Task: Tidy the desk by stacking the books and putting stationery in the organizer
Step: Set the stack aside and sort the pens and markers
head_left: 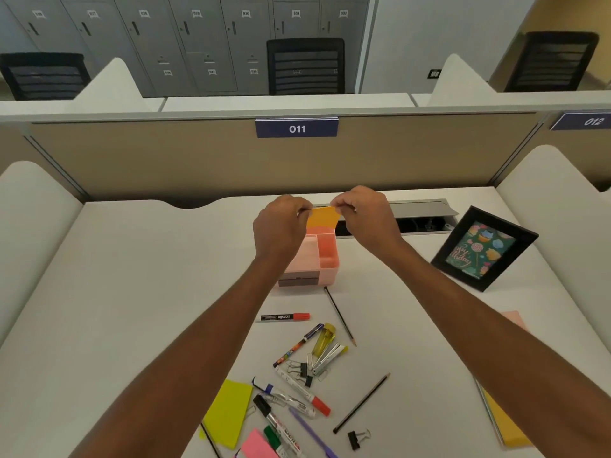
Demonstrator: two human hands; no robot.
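1. Near edge of the desk (109,292), centre: loose stationery in a heap. There is a lime sticky pad (228,413), a pink sticky pad (256,444), several markers (302,393), a purple pen (310,431), binder clips (299,370) and a long pencil (362,403). None of it is sorted.
2. Near right corner: an orange-covered book (506,424), largely hidden under the right forearm. I cannot tell whether anything is stacked with it.
3. Mid-desk: a red-capped marker (286,317) and a second pencil (340,317) lie just in front of the organizer.
4. The pink organizer (325,256) sits toward the far edge, centre. The compartments that show hold nothing; the left wrist covers part of it.
5. Above the organizer's back compartment, both hands hold an orange sticky pad (322,217) upright. The left hand (281,226) pinches its upper left corner and the right hand (367,216) its upper right corner, fingers curled in. The pad's lower edge is at or just above the rim; contact cannot be told.
6. Far right: a black picture frame (484,249) leans upright. An open cable hatch (420,213) runs along the far edge.
7. Judgement: early stage. The orange pad looks to be the first item going in. All the other stationery and the book stacking are left.
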